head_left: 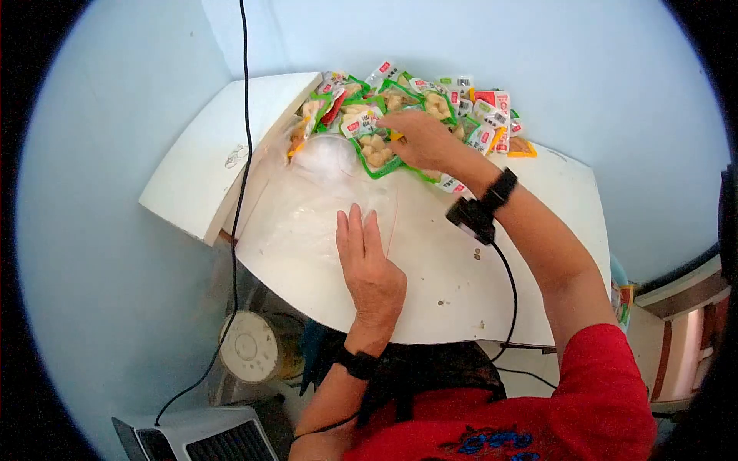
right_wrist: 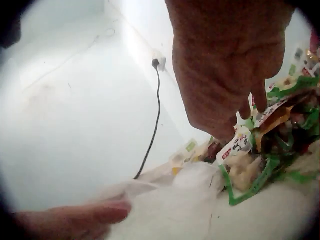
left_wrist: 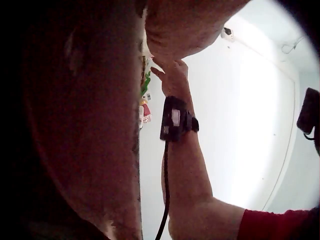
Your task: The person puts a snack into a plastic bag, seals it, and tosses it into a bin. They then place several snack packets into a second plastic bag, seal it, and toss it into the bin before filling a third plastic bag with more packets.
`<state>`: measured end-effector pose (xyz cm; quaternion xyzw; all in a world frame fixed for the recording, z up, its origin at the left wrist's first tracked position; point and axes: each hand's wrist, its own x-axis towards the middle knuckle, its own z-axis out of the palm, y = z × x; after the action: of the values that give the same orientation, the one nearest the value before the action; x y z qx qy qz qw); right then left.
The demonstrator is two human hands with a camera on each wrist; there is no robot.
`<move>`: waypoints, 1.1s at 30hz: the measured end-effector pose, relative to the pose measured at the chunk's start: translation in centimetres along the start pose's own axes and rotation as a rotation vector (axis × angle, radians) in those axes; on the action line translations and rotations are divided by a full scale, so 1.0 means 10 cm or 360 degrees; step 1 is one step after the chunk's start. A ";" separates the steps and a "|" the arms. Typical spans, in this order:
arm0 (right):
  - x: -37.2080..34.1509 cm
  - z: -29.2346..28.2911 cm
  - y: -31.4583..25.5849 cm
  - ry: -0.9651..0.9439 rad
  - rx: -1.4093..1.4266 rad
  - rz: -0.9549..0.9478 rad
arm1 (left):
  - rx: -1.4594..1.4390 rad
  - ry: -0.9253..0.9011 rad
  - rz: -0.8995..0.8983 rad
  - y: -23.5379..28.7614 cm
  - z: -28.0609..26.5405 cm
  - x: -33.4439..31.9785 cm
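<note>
My left hand lies with fingers straight over a clear plastic bag spread on the white table. Fingertips of this hand show at the lower left of the right wrist view. My right hand reaches down into a heap of snack packets. It pinches the white-labelled top of a green-edged snack packet with pale pieces inside, at the heap's front edge. In the right wrist view the back of the hand hides part of the grip. Around it lie several other packets, green, white, red and orange.
The white table has a raised white panel at its left, against pale blue walls. A black cable hangs down the left side. Below are a round pale-topped bucket and a grey appliance.
</note>
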<state>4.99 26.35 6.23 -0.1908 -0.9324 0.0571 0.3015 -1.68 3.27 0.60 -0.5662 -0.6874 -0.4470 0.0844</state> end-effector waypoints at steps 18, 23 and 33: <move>0.49 0.03 0.23 -0.0312 -0.0427 0.0004 | 0.0040 0.0128 0.0046 -0.01 0.00 0.03; -0.06 -0.61 -0.01 -0.0007 -0.0117 0.0473 | -0.0102 0.0114 0.0023 -0.01 0.00 0.01; -1.13 -0.94 -0.97 0.0096 0.1841 0.1410 | -0.0258 0.0078 0.0094 0.01 -0.01 -0.04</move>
<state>15.83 12.88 9.91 -0.3620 -0.5797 0.6521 0.3282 -1.47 2.98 0.47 -0.5800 -0.6298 -0.5121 0.0683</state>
